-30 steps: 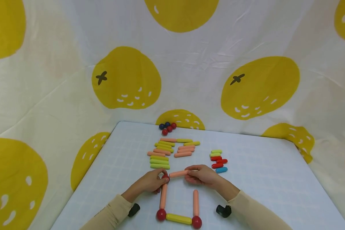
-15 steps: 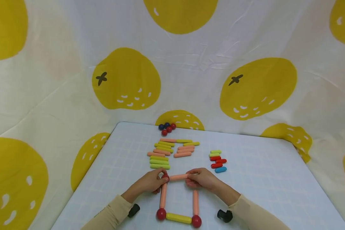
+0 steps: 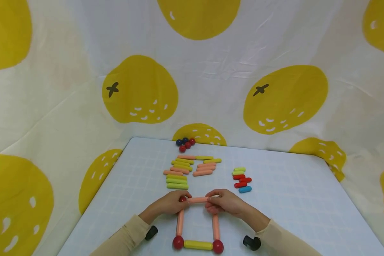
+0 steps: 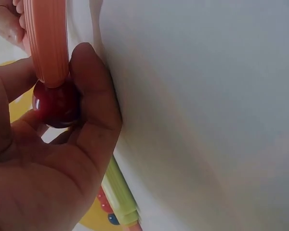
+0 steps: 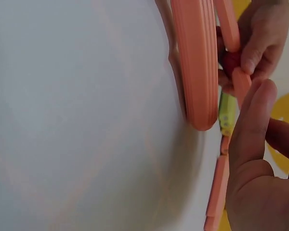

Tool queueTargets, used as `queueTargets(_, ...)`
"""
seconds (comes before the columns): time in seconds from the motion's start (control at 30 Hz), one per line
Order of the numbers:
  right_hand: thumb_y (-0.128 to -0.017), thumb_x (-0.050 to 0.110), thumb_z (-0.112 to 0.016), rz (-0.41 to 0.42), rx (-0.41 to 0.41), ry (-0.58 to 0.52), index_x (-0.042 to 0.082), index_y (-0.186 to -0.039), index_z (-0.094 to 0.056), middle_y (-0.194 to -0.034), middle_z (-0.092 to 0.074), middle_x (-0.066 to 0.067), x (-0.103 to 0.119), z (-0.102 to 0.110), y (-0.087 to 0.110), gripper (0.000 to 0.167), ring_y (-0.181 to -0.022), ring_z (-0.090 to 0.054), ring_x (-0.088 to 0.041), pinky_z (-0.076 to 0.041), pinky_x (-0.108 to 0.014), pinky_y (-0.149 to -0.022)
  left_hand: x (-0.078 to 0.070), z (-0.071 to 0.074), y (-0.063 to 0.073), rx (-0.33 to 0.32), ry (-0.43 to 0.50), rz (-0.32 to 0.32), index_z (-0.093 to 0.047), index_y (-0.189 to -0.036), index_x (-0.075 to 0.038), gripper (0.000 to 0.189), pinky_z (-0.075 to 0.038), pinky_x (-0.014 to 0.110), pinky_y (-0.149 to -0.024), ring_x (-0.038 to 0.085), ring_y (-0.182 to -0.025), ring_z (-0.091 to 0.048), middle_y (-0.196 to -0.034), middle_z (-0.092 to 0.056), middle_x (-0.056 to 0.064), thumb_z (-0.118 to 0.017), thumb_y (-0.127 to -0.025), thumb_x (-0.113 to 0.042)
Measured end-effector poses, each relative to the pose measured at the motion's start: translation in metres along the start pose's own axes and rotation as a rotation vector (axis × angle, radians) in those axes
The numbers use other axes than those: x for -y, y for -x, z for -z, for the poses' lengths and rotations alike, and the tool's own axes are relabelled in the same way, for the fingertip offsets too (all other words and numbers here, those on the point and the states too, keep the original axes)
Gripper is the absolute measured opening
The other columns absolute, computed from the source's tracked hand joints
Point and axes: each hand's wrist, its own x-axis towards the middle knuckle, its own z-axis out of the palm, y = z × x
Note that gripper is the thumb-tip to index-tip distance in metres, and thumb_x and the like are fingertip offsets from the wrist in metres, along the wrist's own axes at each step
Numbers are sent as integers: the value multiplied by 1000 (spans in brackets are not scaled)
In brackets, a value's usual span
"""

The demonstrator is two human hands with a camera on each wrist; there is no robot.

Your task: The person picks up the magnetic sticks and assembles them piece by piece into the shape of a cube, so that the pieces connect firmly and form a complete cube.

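Observation:
In the head view my left hand (image 3: 171, 203) pinches a red ball (image 4: 57, 103), the far left corner of a four-sided outline. From that ball a salmon stick (image 3: 197, 200) runs to the right. The fingertips of my right hand (image 3: 228, 204) pinch its other end. Another salmon stick (image 3: 180, 223) comes down from the held ball to a near red ball (image 3: 178, 242). A yellow stick (image 3: 198, 245) links this to a second near ball (image 3: 218, 246). Up from there points a right-side salmon stick (image 3: 216, 226); its far end, seen in the right wrist view, carries no ball.
Beyond the hands lie rows of yellow, green and salmon sticks (image 3: 179, 173). Red and dark blue balls (image 3: 185, 144) cluster near the table's far edge. Short green, red and blue sticks (image 3: 241, 180) lie right of centre. A patterned cloth (image 3: 211, 89) hangs behind the table.
My right hand has come slightly nearer, bringing the stick from a slant to nearly level. The fingertips of my left hand have shifted right, over the joint between ball and stick.

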Motion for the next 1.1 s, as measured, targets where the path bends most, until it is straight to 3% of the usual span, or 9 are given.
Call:
queueTargets(0.1, -101, 28, -64, 15, -5, 126, 4, -126, -62, -89, -75, -4, 1, 0, 2, 35, -70, -71, -10, -60, -25, -70, 0, -1, 0, 12, -14, 27, -69, -116, -19, 18, -40, 30, -60, 16, -71, -52, -80, -56, 0, -64, -100, -26)
queueTargets(0.23, -99, 36, -67, 27, -75, 462, 12, -109, -64, -68, -64, -1, 4, -1, 10, 26, -52, -56, -12, -48, -24, -53, 1, 0, 1, 1, -16, 29, -68, -115, -19, 18, -39, 30, -59, 16, -70, -52, -80, -56, 1, -64, -99, -27)
queueTargets(0.37, -93, 46, -71, 23, -138, 768, 15, -97, -60, -64, -55, 0, 5, -11, 19, 33, -53, -50, -15, -38, -27, -52, 2, 3, 1, -27, -22, 31, -68, -115, -19, 18, -40, 30, -58, 16, -68, -52, -80, -56, 1, -65, -99, -27)
queueTargets(0.47, -90, 47, -74, 52, -150, 882, 15, -94, -57, -68, -54, 0, 4, -22, 22, 36, -58, -51, -14, -37, -27, -53, 4, 6, 1, -33, -18, 42, -67, -115, -19, 19, -41, 30, -59, 17, -68, -53, -81, -57, 2, -66, -99, -28)
queueTargets(0.6, -92, 33, -73, 105, -162, 916, 14, -94, -55, -68, -52, -1, 5, -35, 20, 27, -58, -49, -14, -35, -26, -51, 7, 9, 0, -53, -10, 45, -68, -115, -18, 19, -42, 31, -60, 17, -69, -54, -84, -58, 2, -66, -98, -27)
queueTargets(0.73, -92, 24, -71, 87, -167, 917, 11, -101, -56, -71, -54, -2, 10, -41, 11, 22, -60, -51, -15, -39, -26, -52, 11, 10, 1, -82, 4, 51, -68, -113, -17, 18, -42, 29, -57, 15, -65, -52, -80, -56, 1, -67, -98, -27)
queueTargets(0.97, -92, 26, -72, 34, -175, 944, 11, -100, -57, -76, -57, -3, 21, -34, 2, 23, -65, -54, -18, -43, -29, -56, 17, 9, 3, -93, 45, 47, -67, -112, -19, 15, -40, 27, -52, 13, -56, -48, -74, -53, -1, -64, -99, -24)
queueTargets(1.1, -93, 36, -73, 35, -201, 885, 12, -110, -59, -76, -60, -3, 37, -17, 3, 32, -65, -56, -18, -44, -30, -59, 17, 9, 2, -89, 44, 48, -67, -114, -19, 17, -40, 28, -53, 14, -57, -49, -74, -54, 0, -65, -99, -27)
